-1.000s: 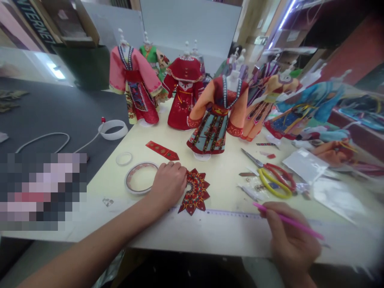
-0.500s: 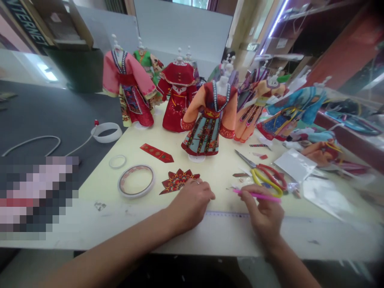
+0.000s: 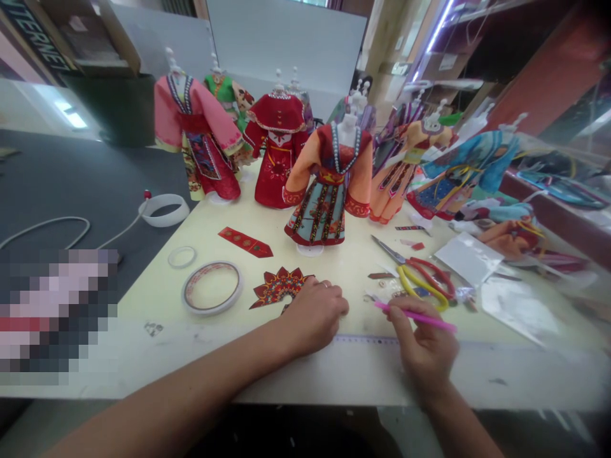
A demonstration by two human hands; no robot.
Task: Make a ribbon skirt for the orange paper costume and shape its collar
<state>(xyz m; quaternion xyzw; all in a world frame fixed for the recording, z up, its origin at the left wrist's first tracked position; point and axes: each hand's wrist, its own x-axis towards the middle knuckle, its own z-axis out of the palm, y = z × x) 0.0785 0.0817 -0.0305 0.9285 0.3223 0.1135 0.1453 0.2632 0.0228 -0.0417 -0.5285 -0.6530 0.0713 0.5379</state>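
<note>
My left hand (image 3: 315, 312) rests knuckles-up on the cream table (image 3: 344, 267), fingers curled over the right end of a red, patterned, scalloped paper collar piece (image 3: 277, 286). My right hand (image 3: 422, 340) grips a thin pink stick (image 3: 415, 316), its tip pointing left toward small scraps beside the scissors. A ruler (image 3: 367, 340) lies along the table's front between both hands.
Several miniature robes on stands, the nearest orange and blue (image 3: 329, 191), fill the back. Red and yellow scissors (image 3: 420, 277), a tape roll (image 3: 211, 287), a smaller ring (image 3: 182, 256), a red paper strip (image 3: 245, 242) and clear bags (image 3: 518, 308) lie around.
My left hand slid right and turned the scalloped piece, which now lies left of it. My right hand came up from the table's front edge toward the scissors with the pink stick.
</note>
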